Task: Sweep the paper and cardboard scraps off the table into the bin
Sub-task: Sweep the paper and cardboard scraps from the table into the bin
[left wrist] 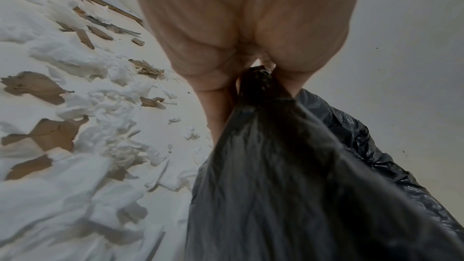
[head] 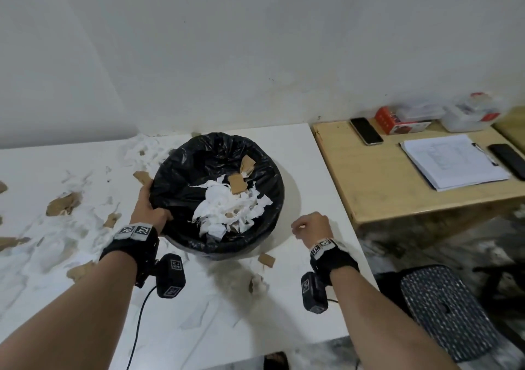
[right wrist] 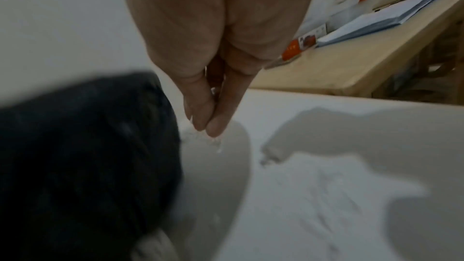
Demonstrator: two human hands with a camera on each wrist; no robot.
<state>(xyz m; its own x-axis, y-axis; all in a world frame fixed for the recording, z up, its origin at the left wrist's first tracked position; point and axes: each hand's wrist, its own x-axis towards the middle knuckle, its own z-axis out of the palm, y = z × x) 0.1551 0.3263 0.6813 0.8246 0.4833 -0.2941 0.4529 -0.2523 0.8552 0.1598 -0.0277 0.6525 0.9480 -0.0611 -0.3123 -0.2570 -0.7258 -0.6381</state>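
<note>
My left hand (head: 150,209) grips the bin (head: 257,153) rim on the tabletop (head: 312,148); most scraps (head: 64,203) lie left of it. My right hand (head: 311,224), loosely curled and empty, hovers right of the bin.

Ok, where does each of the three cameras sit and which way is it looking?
Head: worn high, looking down at the bin on the white table; both forearms show.
Left wrist: looks along the left hand gripping the black liner, scraps beside.
Right wrist: looks along the right hand, its fingers pinched.
All three share the bin.
</note>
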